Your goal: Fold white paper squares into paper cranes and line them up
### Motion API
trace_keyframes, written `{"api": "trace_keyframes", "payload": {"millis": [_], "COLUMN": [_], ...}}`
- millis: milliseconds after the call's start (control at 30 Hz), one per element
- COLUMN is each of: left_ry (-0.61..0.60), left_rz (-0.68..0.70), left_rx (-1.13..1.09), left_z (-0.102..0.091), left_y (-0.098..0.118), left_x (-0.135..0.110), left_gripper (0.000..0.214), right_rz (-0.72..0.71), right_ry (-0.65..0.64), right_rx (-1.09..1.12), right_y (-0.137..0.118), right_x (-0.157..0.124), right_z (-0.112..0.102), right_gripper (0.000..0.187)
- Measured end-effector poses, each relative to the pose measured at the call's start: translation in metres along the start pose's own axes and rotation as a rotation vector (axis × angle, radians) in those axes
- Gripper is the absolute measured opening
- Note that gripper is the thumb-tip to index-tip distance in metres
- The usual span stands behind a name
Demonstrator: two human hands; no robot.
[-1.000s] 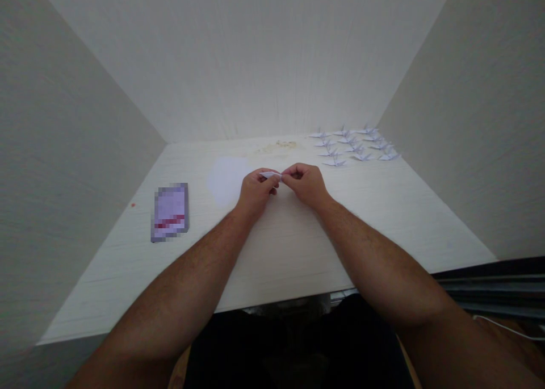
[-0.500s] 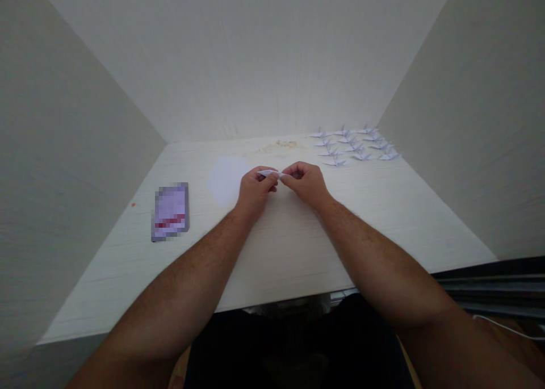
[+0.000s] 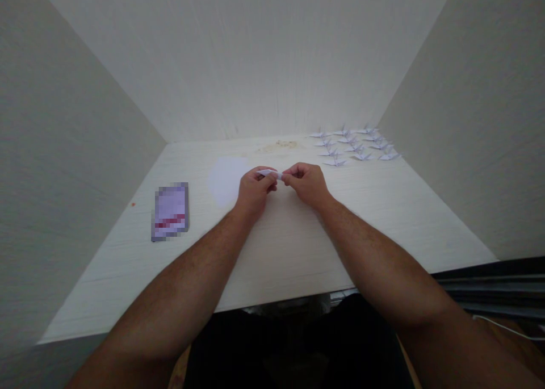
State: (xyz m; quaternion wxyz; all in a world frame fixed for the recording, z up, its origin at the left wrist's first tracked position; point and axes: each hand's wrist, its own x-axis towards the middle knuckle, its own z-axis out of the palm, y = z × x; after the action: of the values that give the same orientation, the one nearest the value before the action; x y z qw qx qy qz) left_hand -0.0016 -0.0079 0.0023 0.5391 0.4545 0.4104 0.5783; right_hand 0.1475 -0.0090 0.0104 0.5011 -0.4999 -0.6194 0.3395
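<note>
Both of my hands meet over the middle of the white table [image 3: 298,247]. My left hand [image 3: 254,190] and my right hand [image 3: 307,183] pinch a small folded piece of white paper [image 3: 272,174] between their fingertips, held just above the tabletop. All fingers are curled in around the paper. A loose white sheet [image 3: 225,179] lies flat just left of my left hand.
Several finished white paper cranes [image 3: 353,145] stand in rows at the back right corner. A small purple pack [image 3: 171,211] lies at the left. A faint brownish stain [image 3: 281,146] marks the back middle. White walls enclose the table on three sides.
The hands have barely moved; the fingertips have shifted slightly on the folded paper.
</note>
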Motion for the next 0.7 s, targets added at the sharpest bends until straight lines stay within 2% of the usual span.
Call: {"api": "trace_keyframes", "payload": {"millis": [400,700], "left_ry": [-0.059,-0.038], "left_rz": [-0.006,-0.032], "left_rx": [0.011,0.005], "left_z": [0.0019,0.0030], "left_y": [0.0028,0.0028], "left_x": [-0.0037,-0.0032], "left_gripper": [0.022,0.022], "right_rz": [-0.070,-0.143], "right_ry": [0.039,0.043], "right_rx": [-0.033,-0.126], "right_y": [-0.0034,-0.0031], "right_x": [-0.0017,-0.0054], "right_z": [0.0004,0.0019], "right_gripper": [0.013,0.011]}}
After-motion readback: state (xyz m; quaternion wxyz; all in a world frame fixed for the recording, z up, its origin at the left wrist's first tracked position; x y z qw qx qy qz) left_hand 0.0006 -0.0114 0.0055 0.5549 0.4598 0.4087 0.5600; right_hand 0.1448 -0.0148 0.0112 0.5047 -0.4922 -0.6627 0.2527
